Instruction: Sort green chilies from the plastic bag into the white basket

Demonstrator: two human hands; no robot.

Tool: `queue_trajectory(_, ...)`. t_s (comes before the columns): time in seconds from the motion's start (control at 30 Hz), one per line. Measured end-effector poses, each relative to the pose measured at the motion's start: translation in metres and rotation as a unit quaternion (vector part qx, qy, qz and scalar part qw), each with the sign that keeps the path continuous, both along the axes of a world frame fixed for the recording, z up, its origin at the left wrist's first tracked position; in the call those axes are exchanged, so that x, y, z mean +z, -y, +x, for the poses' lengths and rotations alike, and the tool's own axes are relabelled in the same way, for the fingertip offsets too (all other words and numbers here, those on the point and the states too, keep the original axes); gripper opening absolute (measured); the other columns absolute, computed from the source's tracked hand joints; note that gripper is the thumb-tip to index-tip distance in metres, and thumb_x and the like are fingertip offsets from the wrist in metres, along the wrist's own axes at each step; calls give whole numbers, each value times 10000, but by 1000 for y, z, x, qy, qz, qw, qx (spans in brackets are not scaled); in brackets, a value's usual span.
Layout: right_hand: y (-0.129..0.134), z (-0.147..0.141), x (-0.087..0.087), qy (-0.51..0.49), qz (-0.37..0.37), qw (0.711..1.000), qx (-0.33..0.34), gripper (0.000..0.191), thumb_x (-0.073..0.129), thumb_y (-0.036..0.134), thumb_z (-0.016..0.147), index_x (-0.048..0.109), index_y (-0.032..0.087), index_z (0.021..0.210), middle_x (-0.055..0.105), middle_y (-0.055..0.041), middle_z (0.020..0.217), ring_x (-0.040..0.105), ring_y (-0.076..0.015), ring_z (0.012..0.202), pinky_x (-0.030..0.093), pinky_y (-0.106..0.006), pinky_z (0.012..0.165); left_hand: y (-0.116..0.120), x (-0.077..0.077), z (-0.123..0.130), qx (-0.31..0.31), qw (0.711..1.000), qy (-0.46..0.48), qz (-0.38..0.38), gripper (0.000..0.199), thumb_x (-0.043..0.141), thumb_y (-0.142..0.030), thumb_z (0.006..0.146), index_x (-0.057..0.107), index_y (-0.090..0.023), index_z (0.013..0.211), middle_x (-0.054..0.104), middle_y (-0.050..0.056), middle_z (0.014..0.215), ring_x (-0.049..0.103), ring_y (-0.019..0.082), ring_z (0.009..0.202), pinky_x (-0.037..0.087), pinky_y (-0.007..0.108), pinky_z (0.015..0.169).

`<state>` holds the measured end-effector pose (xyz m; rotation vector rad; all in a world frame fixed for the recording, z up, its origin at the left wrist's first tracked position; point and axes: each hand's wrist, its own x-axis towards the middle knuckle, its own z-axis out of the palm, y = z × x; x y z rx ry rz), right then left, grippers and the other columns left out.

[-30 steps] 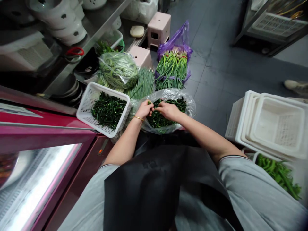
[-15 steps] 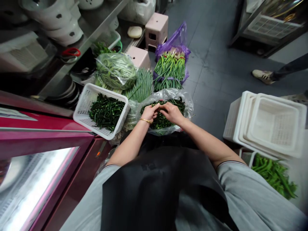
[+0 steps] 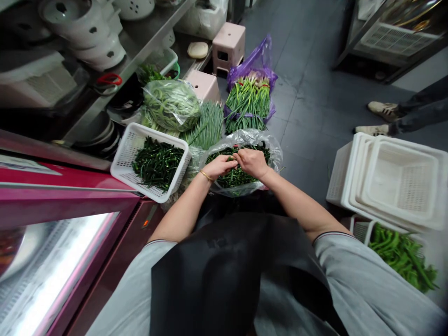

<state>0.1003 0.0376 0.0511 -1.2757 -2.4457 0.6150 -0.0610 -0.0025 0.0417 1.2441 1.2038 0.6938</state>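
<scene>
A clear plastic bag (image 3: 276, 144) lies open in front of my apron, full of thin dark green peppers (image 3: 238, 178). Over it my left hand (image 3: 220, 166), with a gold bracelet at the wrist, is closed with its fingertips meeting those of my right hand. My right hand (image 3: 252, 162) is closed too, thumb and fingers pinched together. What either holds is too small to make out. To the left stands a white perforated basket (image 3: 122, 156) with a pile of dark green peppers (image 3: 157, 163).
Green onions (image 3: 248, 100) in a purple bag lie beyond, beside pink stools (image 3: 228, 44). Bagged greens (image 3: 171, 105) stand at the left near a shelf. White baskets (image 3: 402, 179) and green peppers (image 3: 402, 256) are at the right. A person's shoes (image 3: 383, 110) show at the far right.
My hands have shifted a little, with the left wrist bent more to the left. A second shoe of the person at the right has come into view. The view has moved slightly.
</scene>
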Motion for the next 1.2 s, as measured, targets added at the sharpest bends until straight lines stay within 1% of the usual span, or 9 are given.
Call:
queue_trajectory(0.17, 15, -2, -13, -182, -225, 957, -4, 527, 314, 634, 902, 514, 200, 678, 485, 5, 512, 499, -136, 504, 385, -243, 521, 16, 7, -3, -2, 984, -46, 174, 232, 610, -394, 795, 649, -166, 781, 587, 50, 793, 528, 177, 828, 431, 285, 809)
queue_trajectory(0.27, 2, 5, -19, -253, -306, 915, -63, 576, 290, 732, 858, 459, 218, 659, 408, 44, 460, 416, -117, 401, 386, -250, 464, 31, 25, -17, -34, 984, 12, 176, 280, 586, -425, 826, 635, -162, 743, 581, 64, 811, 547, 174, 818, 439, 307, 842)
queue_trajectory(0.37, -13, 16, -25, -115, -200, 966, -119, 545, 337, 678, 881, 542, 193, 739, 554, -12, 572, 521, -142, 513, 409, -255, 534, 50, 29, -26, -15, 988, 135, 72, 343, 544, -486, 848, 596, -156, 769, 607, 76, 836, 592, 162, 734, 487, 323, 754)
queue_trajectory(0.43, -15, 17, -30, 26, -105, 993, -51, 449, 486, 605, 860, 607, 176, 920, 665, -67, 791, 611, -181, 700, 424, -261, 619, 58, 20, -26, 29, 983, 181, -12, 343, 589, -505, 813, 566, -163, 803, 594, 38, 739, 563, 129, 601, 488, 290, 623)
queue_trajectory(0.57, -9, -4, -39, 204, -45, 975, 76, 333, 559, 425, 871, 640, 168, 1066, 662, -141, 1074, 641, -224, 896, 427, -266, 685, 52, -14, -12, 148, 978, 113, -98, 288, 724, -373, 698, 551, -160, 785, 423, -80, 519, 319, 43, 397, 276, 180, 415)
queue_trajectory(0.7, -17, -6, -44, 90, -91, 988, 84, 239, 535, 326, 874, 696, 152, 905, 693, -95, 926, 635, -183, 836, 420, -251, 692, 26, -39, 5, 220, 975, -8, -39, 303, 754, -205, 605, 654, -133, 882, 551, -49, 594, 421, 63, 488, 330, 193, 487)
queue_trajectory(0.87, -22, 20, -36, -126, -229, 964, 41, 337, 528, 435, 849, 685, 138, 853, 626, 0, 613, 569, -132, 575, 401, -236, 579, 3, -45, 18, 137, 988, -41, 57, 236, 710, -214, 662, 708, -139, 886, 686, 20, 769, 582, 146, 700, 449, 267, 714)
queue_trajectory(1.0, 1, 19, -20, 51, -74, 996, 27, 295, 485, 352, 884, 695, 147, 854, 674, -79, 837, 599, -164, 747, 377, -247, 628, 3, -47, 18, 78, 959, -223, 158, 129, 639, -170, 717, 712, -179, 823, 687, 60, 820, 608, 202, 819, 444, 308, 820)
queue_trajectory(1.2, 28, 5, 0, 215, 38, 973, 81, 342, 358, 234, 930, 669, 135, 1030, 639, -159, 986, 615, -222, 863, 350, -278, 619, 18, -44, 22, 64, 918, -327, 216, 129, 529, -116, 752, 641, -177, 769, 654, 94, 832, 596, 209, 820, 436, 306, 795)
